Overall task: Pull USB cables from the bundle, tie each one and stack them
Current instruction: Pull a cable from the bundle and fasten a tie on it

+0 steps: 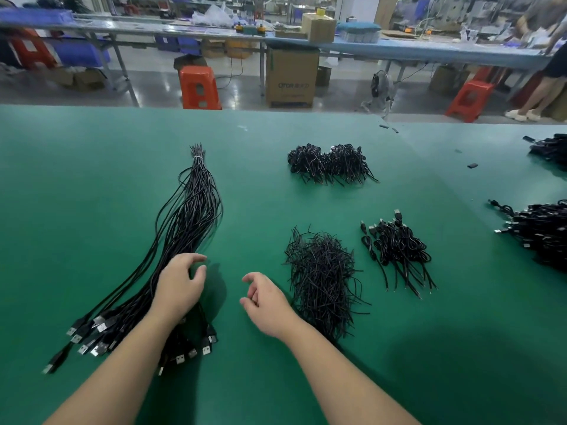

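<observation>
- Bundle [187, 228]: I read this as the supply of untied USB cables. It lies lengthwise on the green worktop [92, 179], bound near its far end and fanning toward me so the plugs [101, 335] spread out at the near edge, probably so that single cables can be picked out.
- Left hand [179, 286]: my left grip hovers over the near part of the bundle with fingers loosely curved and thumb apart. It holds nothing that I can see; whether the fingertips touch the cables beneath I cannot tell.
- Right hand [267, 305]: my right grip hangs just above the bare worktop, between the bundle and the pile of short ties [322, 277]. Its fingers are relaxed and slightly curled, and it is empty.
- Relation of cable to grip: the bundle passes directly under the left hand and lies just beside the right, to its left. The ties lie just beside the right hand on its other side, so each hand has its material within easy reach.
- Small stack of tied cables [395, 250]: it sits right of the ties, near but apart from the right hand. I judge this the place for finished pieces.
- Far pile of coiled cables [331, 162]: a further heap, well apart from both hands.
- Step in hand, as I judge it: choosing the next cable to draw out.
</observation>
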{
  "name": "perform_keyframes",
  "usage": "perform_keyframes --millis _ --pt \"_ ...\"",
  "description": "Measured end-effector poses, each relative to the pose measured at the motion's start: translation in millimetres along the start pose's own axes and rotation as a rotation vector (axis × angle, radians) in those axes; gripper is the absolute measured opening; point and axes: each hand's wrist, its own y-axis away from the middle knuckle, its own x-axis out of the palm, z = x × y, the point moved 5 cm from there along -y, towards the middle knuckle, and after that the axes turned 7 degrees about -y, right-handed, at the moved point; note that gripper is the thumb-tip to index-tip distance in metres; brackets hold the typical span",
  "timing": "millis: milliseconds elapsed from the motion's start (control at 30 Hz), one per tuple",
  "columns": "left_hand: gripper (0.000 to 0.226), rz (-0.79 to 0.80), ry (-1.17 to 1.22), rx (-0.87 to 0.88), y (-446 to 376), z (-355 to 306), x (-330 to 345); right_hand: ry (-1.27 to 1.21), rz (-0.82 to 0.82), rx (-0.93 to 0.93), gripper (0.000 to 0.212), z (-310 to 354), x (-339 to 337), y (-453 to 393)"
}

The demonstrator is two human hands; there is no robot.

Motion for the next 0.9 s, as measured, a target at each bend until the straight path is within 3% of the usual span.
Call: perform_keyframes --millis 100,200,300,467,733,900 --pt "0.036 -0.051 -0.332 -0.075 -5 13 -25 -0.010 0.016 0.010 0.037 -1 -1 0" --pt "0.048 0.102 -0.740 -0.244 -7 33 -40 -0.018 0.019 0.012 0.037 0 -1 0" --pt "0.031 0.174 -0.706 -0.268 -9 42 -43 -0.022 0.017 0.004 0.036 0 -1 0" --pt "0.020 0.112 -0.682 -0.251 -9 39 -47 -0.037 0.024 0.010 0.035 -1 -2 -1" --pt "0.030 0.190 -0.677 -0.265 -5 35 -44 -0.053 0.021 -0.003 0.033 -2 -1 -1" --pt "0.023 0.183 -0.695 -0.253 -4 32 -45 -0.058 0.022 -0.008 0.032 -3 -2 -2"
